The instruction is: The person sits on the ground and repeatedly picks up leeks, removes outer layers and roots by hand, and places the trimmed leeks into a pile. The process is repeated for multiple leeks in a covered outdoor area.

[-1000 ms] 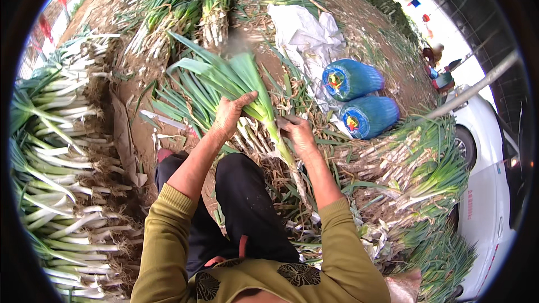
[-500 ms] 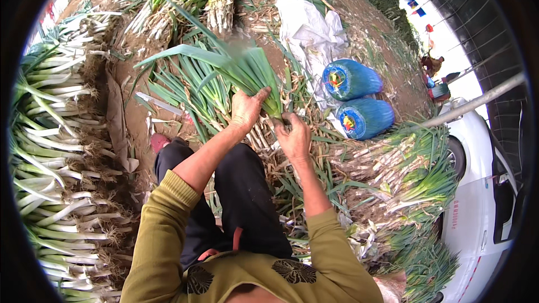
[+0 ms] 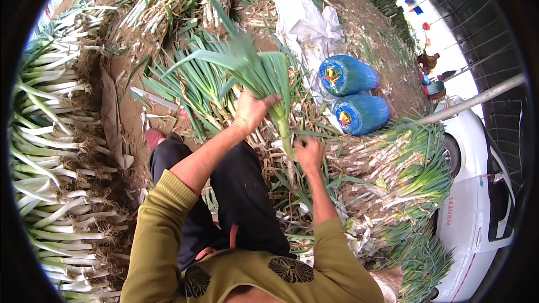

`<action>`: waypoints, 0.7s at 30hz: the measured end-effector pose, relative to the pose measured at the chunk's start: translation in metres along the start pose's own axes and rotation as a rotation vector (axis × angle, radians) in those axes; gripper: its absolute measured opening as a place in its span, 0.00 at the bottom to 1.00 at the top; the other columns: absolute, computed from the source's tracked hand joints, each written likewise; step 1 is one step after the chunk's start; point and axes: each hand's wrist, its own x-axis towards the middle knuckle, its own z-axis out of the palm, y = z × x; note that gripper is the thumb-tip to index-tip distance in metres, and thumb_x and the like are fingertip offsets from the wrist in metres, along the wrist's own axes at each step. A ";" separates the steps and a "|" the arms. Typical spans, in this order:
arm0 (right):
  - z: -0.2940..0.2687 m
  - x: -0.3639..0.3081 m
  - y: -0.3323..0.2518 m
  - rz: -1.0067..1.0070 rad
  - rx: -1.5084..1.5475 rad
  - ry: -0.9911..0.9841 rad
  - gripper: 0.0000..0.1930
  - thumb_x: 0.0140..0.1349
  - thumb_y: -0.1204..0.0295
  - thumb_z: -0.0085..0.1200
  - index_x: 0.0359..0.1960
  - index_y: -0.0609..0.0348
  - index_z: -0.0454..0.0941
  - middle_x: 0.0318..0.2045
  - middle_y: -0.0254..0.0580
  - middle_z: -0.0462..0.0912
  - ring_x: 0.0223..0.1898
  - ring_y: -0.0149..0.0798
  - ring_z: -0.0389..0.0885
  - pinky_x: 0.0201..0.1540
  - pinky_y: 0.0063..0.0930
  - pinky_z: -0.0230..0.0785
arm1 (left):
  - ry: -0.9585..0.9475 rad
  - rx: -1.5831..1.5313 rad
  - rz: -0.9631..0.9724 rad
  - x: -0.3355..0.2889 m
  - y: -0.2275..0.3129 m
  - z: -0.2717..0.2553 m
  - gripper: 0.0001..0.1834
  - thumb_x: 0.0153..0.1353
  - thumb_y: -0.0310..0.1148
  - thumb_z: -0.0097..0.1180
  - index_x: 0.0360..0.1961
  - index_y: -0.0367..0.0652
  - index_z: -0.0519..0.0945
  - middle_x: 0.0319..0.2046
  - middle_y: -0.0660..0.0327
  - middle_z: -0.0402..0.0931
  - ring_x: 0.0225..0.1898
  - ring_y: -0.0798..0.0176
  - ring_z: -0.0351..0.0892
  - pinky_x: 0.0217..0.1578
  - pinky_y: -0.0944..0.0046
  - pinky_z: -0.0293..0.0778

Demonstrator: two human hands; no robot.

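Observation:
My left hand is wrapped round a leek just below its spread of broad green leaves. The leek stands tilted in front of my knees, its pale stalk pointing down towards me. Close to the right of that stalk, my right hand is closed with its fingers curled; what is pinched in them is too small to make out. Beyond my left hand, a heap of untrimmed leeks lies on the soil, leaves to the left. Loose peelings and dry leaves litter the ground under my right hand.
A long row of cleaned leeks lines the left side, roots inward. A knife-like flat blade lies on the soil. Two blue net rolls sit beside a white sack. More leeks lie right, before a white vehicle.
My right hand has moved down and to the right along the stalk, away from my left hand. My left hand, still round the leek, has shifted slightly right; more of the pale stalk shows.

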 end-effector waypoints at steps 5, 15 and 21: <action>-0.024 -0.049 0.084 0.361 0.102 -0.250 0.14 0.51 0.71 0.51 0.38 0.63 0.79 0.35 0.54 0.80 0.35 0.44 0.79 0.40 0.33 0.69 | 0.042 -0.213 0.056 0.020 0.022 -0.023 0.15 0.51 0.31 0.59 0.37 0.32 0.75 0.28 0.56 0.78 0.23 0.63 0.77 0.26 0.67 0.74; -0.009 0.044 -0.056 0.255 1.039 -0.125 0.10 0.53 0.71 0.59 0.36 0.62 0.79 0.30 0.37 0.81 0.30 0.26 0.75 0.32 0.18 0.67 | 0.022 -0.466 -0.064 0.020 0.008 0.001 0.17 0.49 0.32 0.62 0.37 0.33 0.74 0.29 0.57 0.77 0.28 0.64 0.76 0.32 0.68 0.70; 0.008 0.041 -0.076 -0.058 0.557 0.125 0.09 0.45 0.82 0.56 0.31 0.65 0.79 0.26 0.46 0.81 0.25 0.36 0.79 0.28 0.27 0.70 | -0.213 -0.828 -0.381 0.020 -0.023 0.017 0.13 0.53 0.36 0.59 0.35 0.40 0.73 0.21 0.62 0.72 0.23 0.64 0.70 0.29 0.67 0.69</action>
